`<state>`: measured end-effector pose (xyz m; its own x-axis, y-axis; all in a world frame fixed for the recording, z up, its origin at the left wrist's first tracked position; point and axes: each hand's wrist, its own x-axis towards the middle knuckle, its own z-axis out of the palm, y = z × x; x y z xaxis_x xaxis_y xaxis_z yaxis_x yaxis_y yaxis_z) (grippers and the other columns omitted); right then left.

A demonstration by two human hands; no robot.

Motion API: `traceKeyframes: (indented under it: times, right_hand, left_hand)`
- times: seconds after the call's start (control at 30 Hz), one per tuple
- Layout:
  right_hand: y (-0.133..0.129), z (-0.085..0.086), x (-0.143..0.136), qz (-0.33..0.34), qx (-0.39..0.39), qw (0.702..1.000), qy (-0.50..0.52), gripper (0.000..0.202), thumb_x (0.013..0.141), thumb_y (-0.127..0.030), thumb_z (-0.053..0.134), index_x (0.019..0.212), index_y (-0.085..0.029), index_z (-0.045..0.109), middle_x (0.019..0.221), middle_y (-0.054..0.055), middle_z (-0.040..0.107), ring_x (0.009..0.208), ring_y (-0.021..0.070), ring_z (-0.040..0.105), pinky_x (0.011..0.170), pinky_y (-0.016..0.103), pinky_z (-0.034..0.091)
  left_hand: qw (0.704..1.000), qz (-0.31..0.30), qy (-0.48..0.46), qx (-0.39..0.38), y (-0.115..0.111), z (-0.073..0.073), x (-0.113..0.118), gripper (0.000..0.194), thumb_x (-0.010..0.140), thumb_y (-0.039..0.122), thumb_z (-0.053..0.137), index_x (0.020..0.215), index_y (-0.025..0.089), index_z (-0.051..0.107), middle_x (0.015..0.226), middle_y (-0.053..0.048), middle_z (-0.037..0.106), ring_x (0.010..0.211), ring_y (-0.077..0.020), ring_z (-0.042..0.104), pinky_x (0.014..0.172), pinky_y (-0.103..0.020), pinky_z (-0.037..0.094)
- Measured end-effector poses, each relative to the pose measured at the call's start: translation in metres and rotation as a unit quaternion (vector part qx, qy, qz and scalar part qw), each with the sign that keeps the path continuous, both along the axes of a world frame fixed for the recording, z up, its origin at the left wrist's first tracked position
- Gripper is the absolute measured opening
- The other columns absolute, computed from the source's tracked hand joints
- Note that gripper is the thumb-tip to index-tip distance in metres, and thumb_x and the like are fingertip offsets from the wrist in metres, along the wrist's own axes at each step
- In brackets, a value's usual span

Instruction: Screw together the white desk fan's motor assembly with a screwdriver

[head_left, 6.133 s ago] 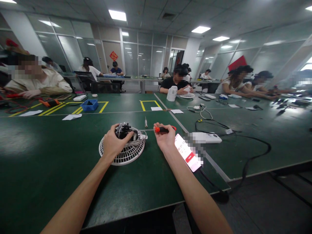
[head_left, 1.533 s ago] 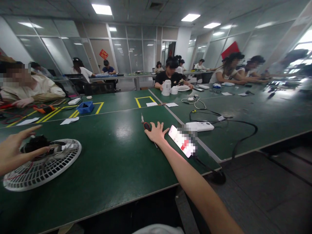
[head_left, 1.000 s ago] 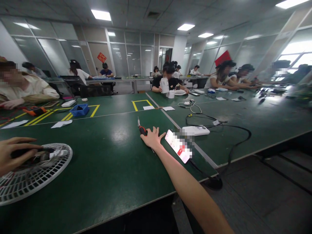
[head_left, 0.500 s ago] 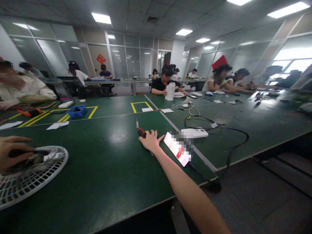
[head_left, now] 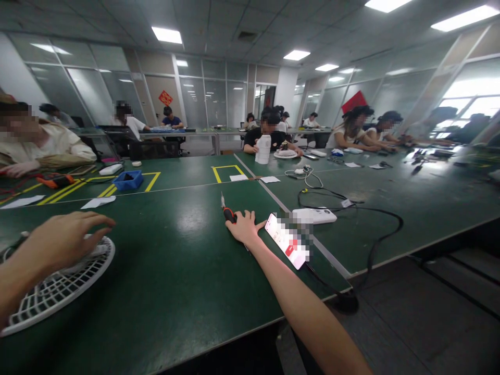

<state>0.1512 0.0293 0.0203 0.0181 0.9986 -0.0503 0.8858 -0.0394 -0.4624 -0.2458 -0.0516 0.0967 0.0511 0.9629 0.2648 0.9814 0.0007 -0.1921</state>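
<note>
A round white fan grille (head_left: 74, 284) lies on the green table at the left, with a small white part and a cable on it. Above the grille is my left hand (head_left: 64, 239), fingers apart and holding nothing visible. My right hand (head_left: 244, 227) rests palm down with spread fingers over the handle of an orange-and-black tool (head_left: 229, 214), whose metal tip points away from me. A lit phone (head_left: 287, 242) lies just right of that hand, with a cable at its lower end.
A white device (head_left: 322, 215) and a long black cable (head_left: 380, 208) lie right of the phone. Farther left stand a blue bin (head_left: 128, 180) and an orange meter (head_left: 55, 180). A person opposite holds a white part (head_left: 263, 149). Paper slips lie around.
My left hand has moved right and up off the grille, and its fingers have opened, letting go of the dark part. My right hand has hardly moved. The person's white part opposite has shifted left.
</note>
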Motion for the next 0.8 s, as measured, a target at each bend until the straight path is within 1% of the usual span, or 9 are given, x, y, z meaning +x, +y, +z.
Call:
traceKeyframes:
  times: [0.07, 0.1, 0.2, 0.33, 0.43, 0.53, 0.63, 0.73, 0.8]
  right_hand:
    - [-0.001, 0.002, 0.000, 0.003, -0.002, 1.000, -0.005, 0.057, 0.098, -0.050, 0.045, 0.148, -0.024, 0.054, 0.169, 0.018, 0.033, 0.161, 0.0392, 0.015, 0.117, 0.081, 0.008]
    - [-0.002, 0.003, 0.000, 0.004, -0.003, 1.000, -0.006, 0.057, 0.098, -0.049, 0.044, 0.148, -0.024, 0.054, 0.170, 0.018, 0.033, 0.161, 0.0392, 0.016, 0.117, 0.081, 0.008]
    - [-0.004, 0.005, 0.000, 0.007, -0.005, 1.000, -0.008, 0.056, 0.100, -0.048, 0.042, 0.150, -0.024, 0.052, 0.170, 0.018, 0.032, 0.161, 0.0392, 0.016, 0.117, 0.081, 0.008]
    - [-0.003, 0.004, 0.001, -0.001, 0.008, 1.000, 0.002, 0.056, 0.103, -0.041, 0.035, 0.156, -0.022, 0.043, 0.169, 0.019, 0.033, 0.161, 0.0387, 0.017, 0.117, 0.081, 0.008]
    - [-0.001, -0.001, 0.000, -0.009, 0.023, 1.000, 0.012, 0.055, 0.105, -0.036, 0.030, 0.157, -0.022, 0.042, 0.168, 0.019, 0.036, 0.160, 0.0385, 0.021, 0.117, 0.081, 0.006]
    - [0.001, -0.005, -0.002, -0.018, 0.044, 0.999, 0.007, 0.055, 0.106, -0.032, 0.030, 0.159, -0.024, 0.039, 0.166, 0.019, 0.040, 0.159, 0.0393, 0.024, 0.118, 0.080, 0.007]
    - [0.002, -0.007, -0.004, -0.004, 0.057, 0.998, 0.003, 0.059, 0.105, -0.026, 0.031, 0.164, -0.023, 0.030, 0.163, 0.018, 0.045, 0.157, 0.0377, 0.029, 0.121, 0.074, 0.011]
    - [0.001, -0.005, -0.004, 0.018, 0.061, 0.998, 0.004, 0.064, 0.102, -0.016, 0.030, 0.166, -0.021, 0.025, 0.157, 0.018, 0.052, 0.152, 0.0330, 0.039, 0.124, 0.067, 0.016]
    - [0.000, -0.002, -0.004, 0.024, 0.064, 0.998, -0.002, 0.067, 0.099, -0.011, 0.031, 0.165, -0.021, 0.026, 0.153, 0.018, 0.056, 0.147, 0.0309, 0.045, 0.124, 0.064, 0.020]
  left_hand:
    - [0.998, -0.042, -0.001, -0.045, 0.007, -0.010, 0.027, 0.049, 0.089, 0.042, 0.036, 0.109, 0.021, 0.076, 0.118, -0.006, 0.077, 0.105, -0.0246, 0.067, 0.098, -0.040, 0.049]
    - [0.998, -0.046, -0.008, -0.048, 0.010, -0.017, 0.042, 0.044, 0.088, 0.037, 0.039, 0.106, 0.022, 0.076, 0.116, -0.006, 0.078, 0.107, -0.0250, 0.068, 0.099, -0.041, 0.048]
    - [0.992, -0.112, -0.017, -0.058, 0.014, -0.038, 0.094, 0.042, 0.091, 0.026, 0.039, 0.106, 0.022, 0.078, 0.114, -0.010, 0.079, 0.109, -0.0288, 0.071, 0.100, -0.045, 0.047]
    - [0.984, -0.174, -0.032, 0.007, 0.018, -0.064, 0.156, 0.043, 0.093, 0.014, 0.040, 0.106, 0.023, 0.080, 0.108, -0.012, 0.080, 0.103, -0.0282, 0.073, 0.097, -0.043, 0.048]
    - [0.978, -0.203, -0.031, 0.028, 0.022, -0.075, 0.192, 0.039, 0.093, 0.009, 0.045, 0.107, 0.022, 0.079, 0.106, -0.011, 0.080, 0.102, -0.0270, 0.073, 0.096, -0.042, 0.047]
    - [0.970, -0.241, -0.020, 0.039, 0.025, -0.082, 0.219, 0.036, 0.095, 0.008, 0.047, 0.108, 0.021, 0.078, 0.108, -0.009, 0.080, 0.105, -0.0269, 0.071, 0.098, -0.042, 0.046]
    - [0.963, -0.263, -0.031, 0.049, 0.028, -0.089, 0.238, 0.032, 0.096, 0.009, 0.049, 0.107, 0.019, 0.077, 0.107, -0.009, 0.080, 0.107, -0.0269, 0.069, 0.098, -0.041, 0.045]
    - [0.962, -0.262, -0.059, 0.043, 0.030, -0.095, 0.247, 0.030, 0.099, 0.015, 0.049, 0.108, 0.019, 0.077, 0.108, -0.009, 0.080, 0.109, -0.0264, 0.068, 0.097, -0.042, 0.045]
    - [0.961, -0.263, -0.081, 0.033, 0.030, -0.098, 0.248, 0.030, 0.103, 0.026, 0.048, 0.112, 0.019, 0.076, 0.112, -0.009, 0.079, 0.111, -0.0258, 0.067, 0.097, -0.041, 0.046]
